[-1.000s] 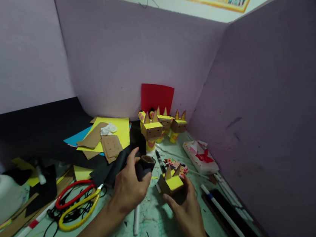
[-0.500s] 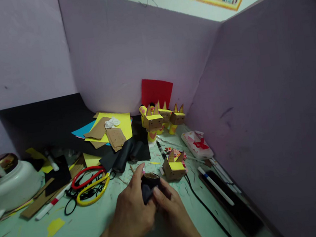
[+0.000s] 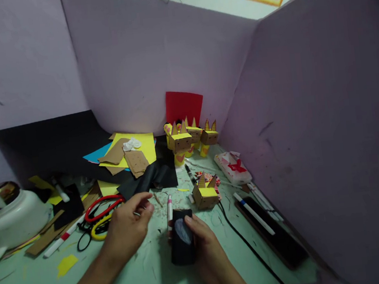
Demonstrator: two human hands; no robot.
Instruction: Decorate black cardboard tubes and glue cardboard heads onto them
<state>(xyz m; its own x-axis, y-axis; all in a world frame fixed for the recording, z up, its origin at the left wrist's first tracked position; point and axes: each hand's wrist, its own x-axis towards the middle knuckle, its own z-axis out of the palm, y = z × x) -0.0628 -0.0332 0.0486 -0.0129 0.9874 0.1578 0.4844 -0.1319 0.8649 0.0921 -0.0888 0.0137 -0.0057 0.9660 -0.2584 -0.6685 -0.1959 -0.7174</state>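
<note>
One black tube (image 3: 180, 247), near centre: in our right hand (image 3: 204, 243), fingers closed around it. Our left hand (image 3: 130, 224), to the left: fingers half curled; whether holding anything, we cannot tell. One horned cardboard box (image 3: 206, 198): farther, right.

Right hand (image 3: 206, 242) has the black tube (image 3: 183, 247) (pale oval on its side), pink-ended marker (image 3: 169, 207) just beyond. Left hand (image 3: 130, 224) half curled, near the scissors (image 3: 93, 211). Horned cardboard box (image 3: 205, 199) sits near the tube on the table (image 3: 137, 280).
</note>
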